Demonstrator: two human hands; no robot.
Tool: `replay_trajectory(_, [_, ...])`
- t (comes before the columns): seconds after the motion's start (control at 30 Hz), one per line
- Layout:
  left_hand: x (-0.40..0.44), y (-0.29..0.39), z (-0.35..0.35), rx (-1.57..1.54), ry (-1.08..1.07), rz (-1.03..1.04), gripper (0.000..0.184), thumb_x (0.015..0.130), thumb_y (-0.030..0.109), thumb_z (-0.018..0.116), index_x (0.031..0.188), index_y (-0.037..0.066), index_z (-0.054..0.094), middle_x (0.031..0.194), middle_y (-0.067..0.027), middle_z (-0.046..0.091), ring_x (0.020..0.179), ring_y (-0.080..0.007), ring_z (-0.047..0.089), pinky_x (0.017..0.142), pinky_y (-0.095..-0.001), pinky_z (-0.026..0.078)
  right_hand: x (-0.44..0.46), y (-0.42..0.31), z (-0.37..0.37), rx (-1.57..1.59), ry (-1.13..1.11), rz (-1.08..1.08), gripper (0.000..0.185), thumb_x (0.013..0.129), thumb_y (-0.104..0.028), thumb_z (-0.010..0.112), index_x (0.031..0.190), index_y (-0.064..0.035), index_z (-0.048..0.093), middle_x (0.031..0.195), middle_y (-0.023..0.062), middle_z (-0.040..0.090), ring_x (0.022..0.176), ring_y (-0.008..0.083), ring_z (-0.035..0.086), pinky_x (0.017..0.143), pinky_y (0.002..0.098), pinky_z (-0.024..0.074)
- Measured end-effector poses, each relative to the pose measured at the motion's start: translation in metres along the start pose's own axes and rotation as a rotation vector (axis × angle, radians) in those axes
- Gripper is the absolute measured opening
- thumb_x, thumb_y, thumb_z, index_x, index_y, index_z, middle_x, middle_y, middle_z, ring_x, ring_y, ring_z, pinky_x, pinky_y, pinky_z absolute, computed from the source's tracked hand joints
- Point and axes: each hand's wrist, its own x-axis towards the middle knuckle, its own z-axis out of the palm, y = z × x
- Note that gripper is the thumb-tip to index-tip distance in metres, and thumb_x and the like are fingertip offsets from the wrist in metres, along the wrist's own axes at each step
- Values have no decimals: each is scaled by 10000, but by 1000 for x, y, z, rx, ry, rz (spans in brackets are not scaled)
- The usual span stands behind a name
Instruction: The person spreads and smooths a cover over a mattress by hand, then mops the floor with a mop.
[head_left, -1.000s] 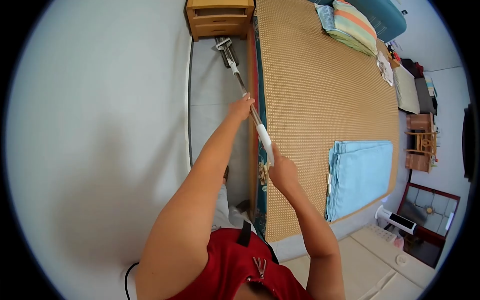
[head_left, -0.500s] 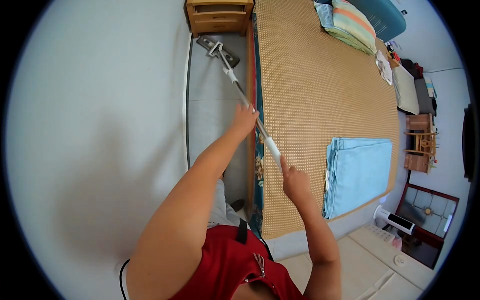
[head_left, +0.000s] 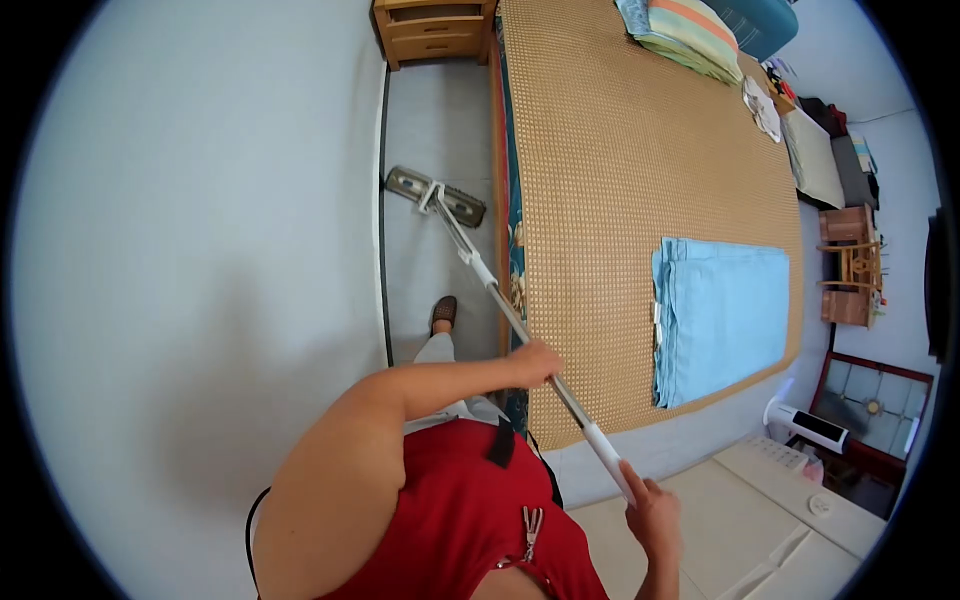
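Note:
A flat mop (head_left: 464,205) with a grey rectangular head rests on the narrow floor strip between wall and bed. Its metal pole runs down to the right across the bed's edge. My left hand (head_left: 534,364) is closed around the middle of the pole. Lower down, my right hand (head_left: 654,514) grips the white handle (head_left: 608,462) at the pole's end, one finger stretched along it. The mop head lies askew across the strip, its left end close to the wall. My foot in a dark slipper (head_left: 444,314) stands on the floor below the mop head.
A bed with a woven mat (head_left: 600,170) borders the floor strip, a folded blue blanket (head_left: 725,320) on it. At the strip's far end stands a wooden nightstand (head_left: 435,38). The white wall (head_left: 200,180) runs along the left. A white cabinet (head_left: 700,510) is at lower right.
The mop head has come back toward me, away from the nightstand. Both hands have moved down and to the right with the pole. My slippered foot now shows more fully.

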Motion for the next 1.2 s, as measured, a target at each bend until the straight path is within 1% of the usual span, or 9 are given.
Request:
replay_trajectory(0.2, [-3, 44, 31, -15, -310, 56, 86, 719, 161, 695, 794, 173, 656, 761, -48, 629, 831, -272, 632, 760, -423, 442, -55, 26, 87, 574, 111, 77, 770, 675, 0, 748, 1386, -179, 512, 1010, 206, 677, 859, 353, 674, 768, 402, 540])
replay_trajectory(0.37, [2, -6, 27, 124, -299, 2, 56, 740, 183, 700, 794, 175, 711, 827, -44, 687, 880, -252, 665, 734, -463, 487, -8, 17, 130, 1001, -30, 228, 715, 730, 38, 733, 1392, -92, 498, 1209, 109, 637, 1055, 176, 596, 882, 317, 479])
replay_trajectory(0.47, [9, -52, 2, 255, -263, -85, 54, 730, 194, 715, 781, 199, 731, 828, -25, 692, 897, -228, 658, 790, -458, 458, 54, 4, 139, 1096, 48, 109, 727, 729, 85, 711, 1401, -88, 493, 838, -3, 547, 644, 97, 502, 568, 260, 446])
replay_trajectory(0.5, [13, -72, -8, 303, -183, -106, 64, 728, 184, 713, 786, 206, 733, 823, -22, 693, 896, -227, 656, 809, -459, 446, 78, -1, 137, 1068, 90, 43, 721, 737, 80, 707, 1403, -88, 490, 814, -7, 536, 630, 85, 490, 540, 249, 421])
replay_trajectory(0.57, [19, -119, -26, 371, -62, -166, 88, 730, 161, 710, 793, 216, 737, 829, -13, 695, 900, -226, 652, 817, -458, 442, 118, -29, 89, 1092, -37, 150, 721, 742, 32, 707, 1417, -71, 473, 1114, 110, 636, 925, 175, 582, 848, 304, 479])
replay_trajectory(0.6, [22, -145, -37, 392, -19, -202, 100, 733, 148, 707, 795, 219, 738, 838, -6, 697, 906, -225, 650, 807, -456, 449, 140, -42, 71, 1090, -117, 209, 713, 754, 3, 701, 1422, -64, 462, 1153, 154, 647, 1004, 222, 617, 870, 330, 484])
replay_trajectory(0.73, [23, -211, -117, 498, -155, -402, 129, 704, 129, 715, 804, 210, 706, 920, -15, 677, 996, -228, 599, 759, -431, 482, 224, -81, 50, 881, 218, -196, 702, 778, -100, 709, 1428, -61, 447, 1097, 238, 660, 921, 318, 676, 805, 386, 515])
replay_trajectory(0.97, [-9, -287, -203, 417, 8, -602, 208, 775, 67, 656, 930, 203, 680, 1038, 37, 637, 1146, -196, 526, 870, -510, 449, 310, -164, -6, 634, 188, -227, 755, 793, -118, 673, 1482, -93, 365, 985, 274, 666, 858, 408, 671, 766, 443, 535])
replay_trajectory(1.2, [5, -277, -188, 283, 202, -613, 211, 772, 103, 694, 965, 184, 662, 1072, 19, 614, 1219, -206, 470, 937, -547, 397, 309, -147, -46, 215, 178, -178, 763, 761, -33, 615, 1478, -151, 384, 761, 227, 664, 690, 395, 664, 654, 488, 527])
